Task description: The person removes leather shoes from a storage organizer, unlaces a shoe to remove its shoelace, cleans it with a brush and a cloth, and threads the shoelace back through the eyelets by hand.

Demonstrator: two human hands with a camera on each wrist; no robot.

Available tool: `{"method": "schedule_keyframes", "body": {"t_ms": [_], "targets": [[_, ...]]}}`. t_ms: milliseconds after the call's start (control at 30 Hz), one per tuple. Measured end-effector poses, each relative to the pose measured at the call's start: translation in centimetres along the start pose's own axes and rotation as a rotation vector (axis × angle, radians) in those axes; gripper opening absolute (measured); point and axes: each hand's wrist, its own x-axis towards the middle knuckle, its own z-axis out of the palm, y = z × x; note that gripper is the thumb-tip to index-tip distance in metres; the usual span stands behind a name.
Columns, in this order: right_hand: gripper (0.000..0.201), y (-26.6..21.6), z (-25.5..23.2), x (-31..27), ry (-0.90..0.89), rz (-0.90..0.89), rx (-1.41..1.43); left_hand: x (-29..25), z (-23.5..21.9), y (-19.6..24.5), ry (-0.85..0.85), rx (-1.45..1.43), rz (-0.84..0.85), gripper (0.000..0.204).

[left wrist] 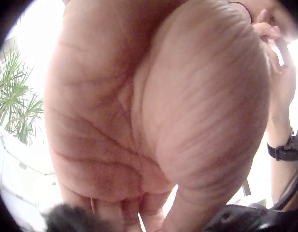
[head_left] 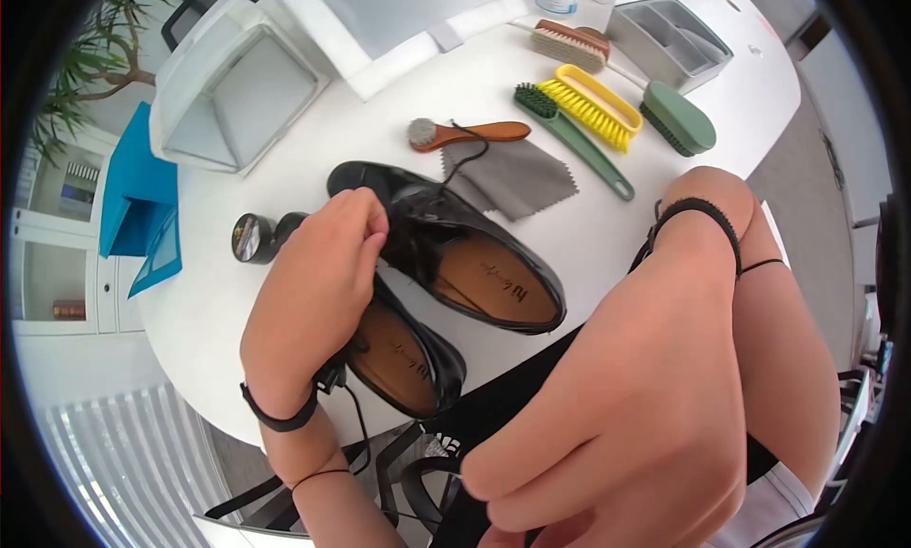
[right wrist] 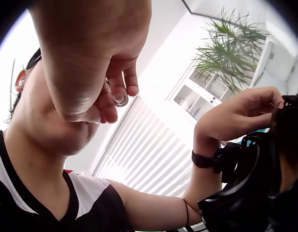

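Observation:
Two black shiny shoes with tan insoles lie on the white table (head_left: 228, 320). Over the front of the nearer shoe (head_left: 394, 358) is my left hand (head_left: 313, 292), bent down at the wrist beside the farther shoe (head_left: 498, 282). Its fingertips are hidden, so I cannot tell whether they grip. The left palm (left wrist: 139, 111) fills the left wrist view, fingers pointing down. My right hand (head_left: 626, 415) is raised close to the head camera, away from the shoes. In the right wrist view, its loosely bent fingers (right wrist: 122, 84), one wearing a ring, are at the face, holding nothing visible.
Round dark tins (head_left: 251, 238) stand left of the shoes. Beyond them lie a grey cloth (head_left: 517, 180), a wooden-handled dauber (head_left: 474, 133), a green long-handled brush (head_left: 584, 145), a yellow brush (head_left: 593, 102) and a green-backed brush (head_left: 681, 119). A white bin (head_left: 242, 92) and grey organizer (head_left: 669, 45) stand behind.

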Motion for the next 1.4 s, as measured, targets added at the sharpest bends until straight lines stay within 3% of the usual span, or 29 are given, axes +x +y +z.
{"method": "schedule_keyframes", "body": {"t_ms": [133, 267, 300, 333, 400, 500, 600, 733, 800, 933, 1067, 1100, 1133, 1267, 1400], "targets": [[0.019, 0.2, 0.0, -0.2, 0.036, -0.048, 0.047, 0.0, -0.1, 0.0, -0.017, -0.005, 0.061, 0.008], [0.023, 0.6, 0.1, -0.9, -0.031, -0.002, 0.002, -0.2, 0.1, 1.3, 0.031, 0.014, -0.016, 0.007], [0.023, -1.0, 4.9, 0.4, 0.598, 0.153, 0.042, -0.1, 0.0, 1.4, 0.021, 0.006, -0.029, 0.007], [0.023, -0.6, 4.8, 0.1, 0.594, 0.155, 0.035, -0.1, 0.0, 1.4, 0.02, 0.005, -0.021, 0.007], [0.024, -0.2, 4.4, -0.3, 0.595, -0.004, -0.05, 0.0, 0.1, 1.4, 0.025, 0.025, -0.015, 0.006], [0.024, -1.0, 5.1, 0.7, 0.746, 0.078, -0.033, 0.0, 0.0, 1.3, 0.012, 0.009, -0.007, 0.005], [0.024, 0.0, 3.1, 0.0, 0.605, -0.03, -0.009, 0.0, -0.1, 1.2, 0.001, 0.003, -0.012, 0.005], [0.023, 0.1, 3.3, -0.6, 0.568, -0.051, 0.019, -0.1, -0.2, 1.2, 0.014, 0.014, -0.004, 0.006], [0.023, -0.6, 2.7, -0.2, 0.593, 0.076, 0.109, -0.1, -0.2, 1.2, 0.001, 0.013, -0.003, 0.006], [0.02, -0.7, 3.0, -0.4, 0.605, 0.159, 0.121, -0.5, -0.1, 1.7, 0.047, 0.049, 0.043, 0.006], [0.023, 3.1, 0.3, -2.0, -0.072, 0.287, -0.014, -1.5, 0.3, -1.3, 0.003, -0.024, 0.006, 0.015], [0.021, 3.9, 1.0, -2.8, -0.096, 0.338, -0.039, -2.5, 0.2, -2.0, 0.004, -0.105, 0.009, 0.021], [0.02, 4.8, 2.3, -3.8, -0.123, 0.397, -0.075, -0.1, -2.1, 0.7, -0.229, 0.253, 0.138, 0.03], [0.019, 7.1, 1.6, -6.7, -0.616, 0.817, -0.377, 1.0, -1.7, 0.7, -0.21, 0.203, 0.348, 0.029], [0.024, 9.4, 2.7, -9.4, -0.698, 0.941, -0.428, 0.8, -1.6, 0.2, -0.186, 0.202, 0.317, 0.026]]}}
